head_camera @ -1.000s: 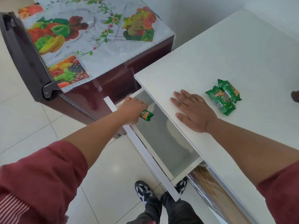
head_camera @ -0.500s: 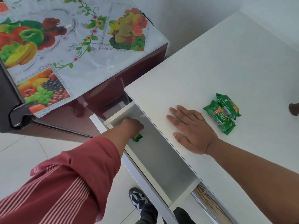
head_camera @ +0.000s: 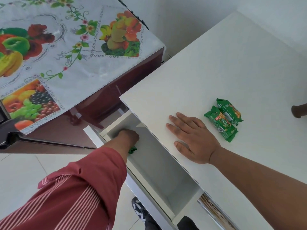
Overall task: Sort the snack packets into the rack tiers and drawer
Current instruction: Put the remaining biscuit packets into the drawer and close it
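Reaching down into the open drawer point(head_camera: 159, 173), the left hand point(head_camera: 128, 136) is curled over a green snack packet point(head_camera: 132, 149), of which only a small corner shows below the wrist; the fingers are hidden from here, so I cannot tell whether they grip it or merely lie over it. The packet sits near the drawer's far left corner, low inside. The right hand point(head_camera: 193, 138) lies flat on the white table point(head_camera: 216, 72), fingers straight and spread, holding nothing, close to the edge above the drawer. Just beside it, to the right, two more green packets point(head_camera: 223, 119) lie on the table side by side, touching. To the left stands a maroon fridge point(head_camera: 116, 95) with a fruit-printed cover point(head_camera: 66, 52) draped over its top. A dark shoe point(head_camera: 139, 208) shows on the tiled floor below.
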### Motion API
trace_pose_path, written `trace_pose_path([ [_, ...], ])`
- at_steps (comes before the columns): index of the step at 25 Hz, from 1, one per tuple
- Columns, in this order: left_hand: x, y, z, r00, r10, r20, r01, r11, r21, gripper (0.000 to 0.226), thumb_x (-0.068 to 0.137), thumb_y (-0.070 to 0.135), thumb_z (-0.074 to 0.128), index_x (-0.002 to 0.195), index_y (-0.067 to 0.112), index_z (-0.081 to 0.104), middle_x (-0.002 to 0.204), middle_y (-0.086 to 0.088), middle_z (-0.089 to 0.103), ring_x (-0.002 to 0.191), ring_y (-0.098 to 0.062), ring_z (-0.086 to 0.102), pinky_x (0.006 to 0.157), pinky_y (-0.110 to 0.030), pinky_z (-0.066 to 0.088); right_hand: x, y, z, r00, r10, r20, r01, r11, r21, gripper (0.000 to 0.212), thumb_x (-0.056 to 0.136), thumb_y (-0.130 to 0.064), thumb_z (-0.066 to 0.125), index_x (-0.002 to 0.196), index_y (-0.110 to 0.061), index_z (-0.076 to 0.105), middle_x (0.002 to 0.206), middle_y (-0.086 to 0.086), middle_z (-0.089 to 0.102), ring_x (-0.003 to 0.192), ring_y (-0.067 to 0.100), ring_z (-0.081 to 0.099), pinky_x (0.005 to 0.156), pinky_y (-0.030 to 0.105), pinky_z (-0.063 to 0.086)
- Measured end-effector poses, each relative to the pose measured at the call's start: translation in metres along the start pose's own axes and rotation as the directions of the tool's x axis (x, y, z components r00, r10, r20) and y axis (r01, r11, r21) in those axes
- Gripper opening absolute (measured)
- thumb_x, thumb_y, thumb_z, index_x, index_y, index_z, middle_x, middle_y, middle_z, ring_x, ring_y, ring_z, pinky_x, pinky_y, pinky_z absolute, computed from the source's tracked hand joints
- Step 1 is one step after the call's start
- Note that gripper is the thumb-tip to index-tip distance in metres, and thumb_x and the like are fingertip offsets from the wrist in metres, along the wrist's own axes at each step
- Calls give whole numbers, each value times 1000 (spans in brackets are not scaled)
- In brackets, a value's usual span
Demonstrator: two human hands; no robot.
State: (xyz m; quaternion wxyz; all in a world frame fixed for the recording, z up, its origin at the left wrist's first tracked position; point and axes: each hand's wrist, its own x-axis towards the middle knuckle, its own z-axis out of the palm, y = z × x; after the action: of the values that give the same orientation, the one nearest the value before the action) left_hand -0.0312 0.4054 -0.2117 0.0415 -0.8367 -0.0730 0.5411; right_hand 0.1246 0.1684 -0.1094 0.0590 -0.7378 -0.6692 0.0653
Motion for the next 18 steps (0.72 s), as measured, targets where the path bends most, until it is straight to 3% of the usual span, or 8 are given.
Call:
trace_pose_path([
  [4, -6, 1, -1, 998, -27, 53, 27, 1000, -4, 41, 96, 3, 59, 137, 7, 55, 144, -10, 54, 129, -34, 54, 96, -51, 50, 1, -1, 0, 1000, 11, 4, -11, 1000, 6, 61, 102, -46, 36, 157, -21, 37, 169, 1, 24, 157, 24, 17, 119, 48, 26],
  [8, -13, 2, -4, 1000, -3, 14, 3, 1000, -8, 51, 95, 8, 63, 144, 12, 48, 146, -6, 51, 130, -29, 55, 101, -47, 51, 0, 0, 0, 1000, 11, 8, -11, 1000, -5, 61, 102, -47, 35, 157, -22, 36, 169, 0, 23, 157, 23, 16, 120, 47, 24],
  [11, -29, -1, -5, 997, 5, -83, -13, 995, -96, 64, 94, 10, 59, 154, 18, 36, 153, -2, 45, 133, -25, 52, 102, -42, 51, 0, -1, -1, 1000, 16, 17, -16, 1000, -7, 61, 102, -47, 35, 158, -23, 36, 169, -1, 23, 157, 22, 16, 121, 45, 22],
  [14, -52, -2, 0, 980, -31, -196, -10, 979, -204, 67, 92, 10, 60, 154, 21, 37, 150, 0, 49, 128, -25, 57, 98, -40, 53, 0, -3, -2, 1000, 20, 17, -20, 1000, -10, 61, 101, -47, 33, 157, -23, 37, 168, -1, 26, 157, 21, 18, 121, 44, 21],
  [18, -90, 8, 12, 871, -90, -483, -71, 949, -306, 62, 89, 2, 54, 146, 28, 48, 138, 2, 58, 115, -26, 62, 91, -40, 53, -1, -6, -6, 999, 29, 27, -29, 1000, 2, 62, 101, -48, 30, 157, -21, 37, 168, 0, 27, 156, 22, 20, 121, 42, 19],
])
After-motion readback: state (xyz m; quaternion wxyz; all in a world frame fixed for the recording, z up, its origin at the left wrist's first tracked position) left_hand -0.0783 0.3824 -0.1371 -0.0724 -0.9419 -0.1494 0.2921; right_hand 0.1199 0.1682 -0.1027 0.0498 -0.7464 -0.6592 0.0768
